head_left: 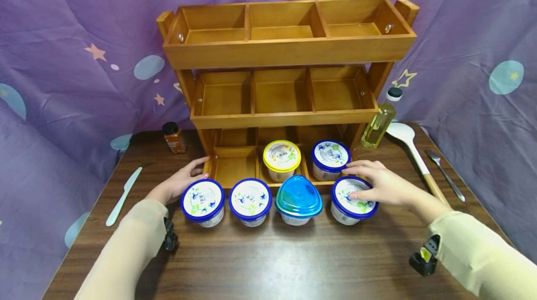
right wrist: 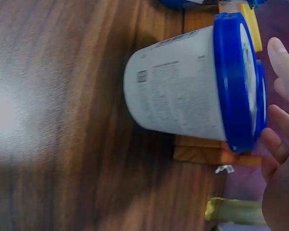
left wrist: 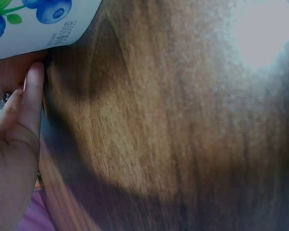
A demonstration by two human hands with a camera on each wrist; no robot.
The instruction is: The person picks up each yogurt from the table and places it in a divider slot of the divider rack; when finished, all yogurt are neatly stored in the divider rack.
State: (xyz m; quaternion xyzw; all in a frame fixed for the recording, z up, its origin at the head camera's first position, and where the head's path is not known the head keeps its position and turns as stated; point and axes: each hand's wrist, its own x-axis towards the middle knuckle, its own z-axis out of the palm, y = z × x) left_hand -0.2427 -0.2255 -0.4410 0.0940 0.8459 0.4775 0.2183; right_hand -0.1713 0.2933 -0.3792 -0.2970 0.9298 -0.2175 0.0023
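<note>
My right hand (head_left: 379, 183) reaches over a blue-lidded tub (head_left: 354, 199) at the front right, thumb above its lid. Its fingertips are right at the rim of another blue-lidded tub (head_left: 331, 156) in the rack's bottom right compartment. The right wrist view shows the relaxed fingers beside the blue lid (right wrist: 231, 82). My left hand (head_left: 182, 181) rests at the left side of the wooden rack (head_left: 289, 52), fingers extended, behind a blue-lidded tub (head_left: 203, 200). In the left wrist view the straight thumb (left wrist: 34, 89) lies under that tub's blueberry-printed wall (left wrist: 43, 21).
A yellow-lidded tub (head_left: 282, 156) sits in the bottom middle compartment. Another blue-lidded tub (head_left: 250, 199) and a blue triangular-lidded tub (head_left: 299, 197) stand in front. Spice jar (head_left: 174, 138) and knife (head_left: 124, 196) lie left; oil bottle (head_left: 379, 120), ladle (head_left: 413, 146) and fork (head_left: 445, 174) right.
</note>
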